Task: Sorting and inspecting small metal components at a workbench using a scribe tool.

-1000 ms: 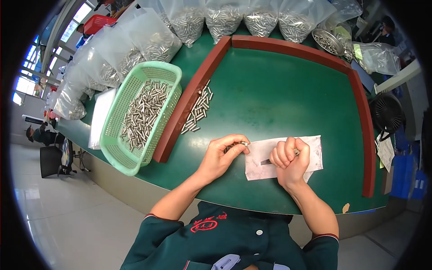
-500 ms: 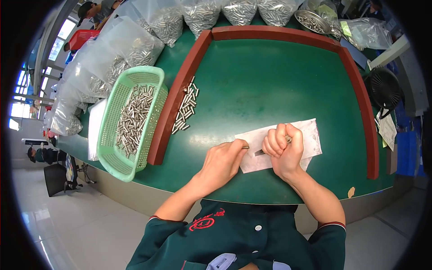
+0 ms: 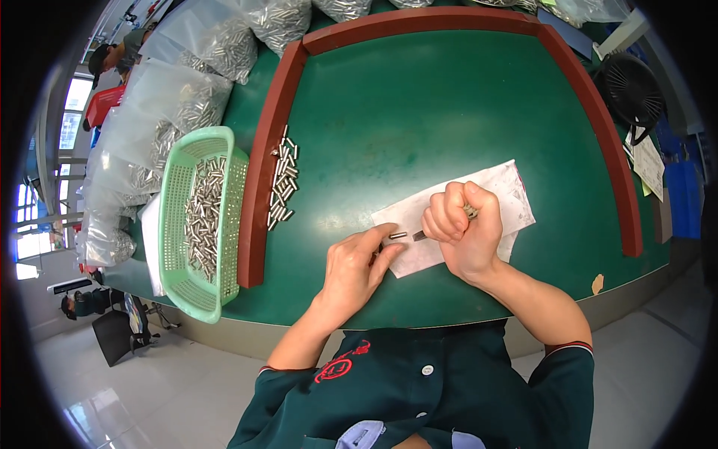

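Observation:
My left hand point(image 3: 351, 263) has its thumb and forefinger apart around a short metal pin point(image 3: 398, 236) on a white cloth point(image 3: 486, 185). Fingers of my right hand point(image 3: 470, 232) are wrapped around a hand tool with a narrow grey blade point(image 3: 419, 236). The blade points left, close to the pin's right end. A bit of the tool's handle end point(image 3: 470, 212) shows at the top of the fist; most of it is hidden, so its exact kind cannot be told.
Dark red bars point(image 3: 258, 187) frame the green tabletop point(image 3: 389, 112). Loose metal pins point(image 3: 283, 183) lie along the left bar. Beyond it stands a green basket point(image 3: 168, 243) of pins. Bags of pins point(image 3: 198, 108) line the left and back; a black fan point(image 3: 632, 90) stands at right.
My left thumb and forefinger have parted, and the pin that was pinched between them now shows on the cloth. My right hand keeps its grip on the tool. The whole view has shifted.

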The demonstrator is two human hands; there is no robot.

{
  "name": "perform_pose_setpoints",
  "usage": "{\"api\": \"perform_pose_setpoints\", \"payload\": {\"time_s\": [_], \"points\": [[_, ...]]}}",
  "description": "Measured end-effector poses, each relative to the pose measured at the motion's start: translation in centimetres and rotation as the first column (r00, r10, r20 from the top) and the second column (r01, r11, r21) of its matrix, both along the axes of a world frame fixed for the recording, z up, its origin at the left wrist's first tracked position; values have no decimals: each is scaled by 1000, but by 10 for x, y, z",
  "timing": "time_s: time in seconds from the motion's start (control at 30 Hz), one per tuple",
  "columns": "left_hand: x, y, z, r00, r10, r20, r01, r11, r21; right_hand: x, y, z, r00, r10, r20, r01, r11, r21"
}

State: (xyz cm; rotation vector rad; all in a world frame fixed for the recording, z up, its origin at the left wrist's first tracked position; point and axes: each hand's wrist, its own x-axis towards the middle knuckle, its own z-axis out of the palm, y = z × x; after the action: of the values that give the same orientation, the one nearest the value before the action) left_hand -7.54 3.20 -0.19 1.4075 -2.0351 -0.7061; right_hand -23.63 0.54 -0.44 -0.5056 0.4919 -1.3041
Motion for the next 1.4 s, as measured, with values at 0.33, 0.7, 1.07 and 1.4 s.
{"api": "perform_pose_setpoints", "payload": {"time_s": [0.33,0.7,1.07,1.4], "points": [[-3,2,0,998,-8,70,10,1000,-28,5,8,-4,997,31,-70,-31,1000,4],[-7,3,-4,999,51,14,-50,997,-53,5,5,-4,997,25,-71,-26,1000,-2],[-6,3,-4,998,57,5,-57,998,-25,5,2,-3,999,35,-37,-36,999,-14],[-4,6,-2,999,52,-13,-52,997,64,15,14,-1,951,-53,-305,-15,976,-216]]}}
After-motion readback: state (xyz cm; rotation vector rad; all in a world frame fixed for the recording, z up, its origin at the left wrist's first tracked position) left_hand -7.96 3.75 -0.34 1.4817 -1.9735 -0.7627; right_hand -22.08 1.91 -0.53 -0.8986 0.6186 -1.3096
